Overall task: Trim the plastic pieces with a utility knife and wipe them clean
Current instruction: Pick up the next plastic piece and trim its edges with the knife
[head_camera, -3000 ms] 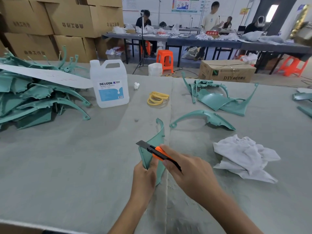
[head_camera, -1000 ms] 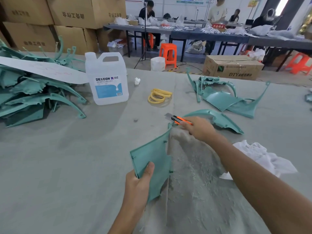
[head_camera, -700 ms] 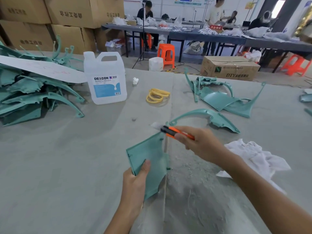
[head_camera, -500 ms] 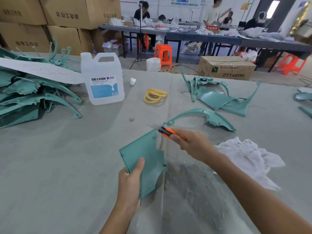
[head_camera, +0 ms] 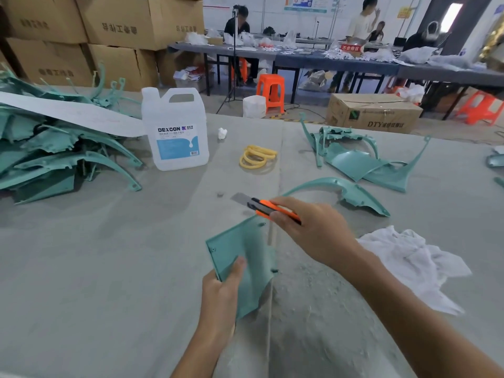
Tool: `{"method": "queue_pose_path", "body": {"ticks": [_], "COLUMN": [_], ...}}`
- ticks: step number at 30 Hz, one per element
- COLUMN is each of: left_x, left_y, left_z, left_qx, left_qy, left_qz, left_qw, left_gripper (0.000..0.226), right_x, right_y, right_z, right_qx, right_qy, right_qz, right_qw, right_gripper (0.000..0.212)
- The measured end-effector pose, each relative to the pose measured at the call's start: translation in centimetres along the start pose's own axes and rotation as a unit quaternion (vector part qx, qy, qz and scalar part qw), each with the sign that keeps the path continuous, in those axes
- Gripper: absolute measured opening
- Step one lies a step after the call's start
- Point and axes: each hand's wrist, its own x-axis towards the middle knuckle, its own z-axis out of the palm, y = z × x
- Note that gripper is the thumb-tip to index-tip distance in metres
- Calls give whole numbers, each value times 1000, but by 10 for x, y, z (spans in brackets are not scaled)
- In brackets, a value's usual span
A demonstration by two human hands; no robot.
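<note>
Left hand (head_camera: 218,298) grips the near edge of a flat, matte teal plastic piece (head_camera: 245,252) over the counter (head_camera: 109,268), while the right hand (head_camera: 313,230) holds an orange utility knife (head_camera: 261,207), blade out, by its far corner.

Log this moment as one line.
phase: trim; left hand: holds flat teal plastic panel; right hand: grips orange utility knife, blade extended, near panel's far edge; white cloth rag: unused

Left hand (head_camera: 221,298) grips panel (head_camera: 246,245); right hand (head_camera: 313,233) holds knife (head_camera: 268,209), perhaps touching.
</note>
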Motion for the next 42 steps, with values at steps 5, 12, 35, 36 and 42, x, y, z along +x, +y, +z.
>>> {"method": "queue_pose_path", "body": {"ticks": [5, 12, 35, 36, 42], "left_x": [4, -6, 2, 2, 24], "left_y": [4, 11, 101, 104, 128], "left_z": [-5, -21, -1, 0, -6], "left_qx": [-55, 175, 618, 600, 560], "left_qy": [27, 80, -195, -211, -252], "left_qz": [-21, 85, 51, 12, -109], "left_qw": [998, 978, 760, 771, 782], "left_gripper": [23, 66, 53, 46, 37], "right_x": [-19, -76, -116, -116, -112], "right_y": [-12, 9, 39, 37, 20], "right_z": [-7, 34, 56, 56, 52], "right_qx": [73, 236, 128, 110, 52], "right_qy": [8, 26, 170, 161, 50], "right_qz": [50, 185, 195, 193, 118], "right_qw": [996, 954, 957, 962, 990], "right_gripper": [32, 18, 36, 30, 38]}}
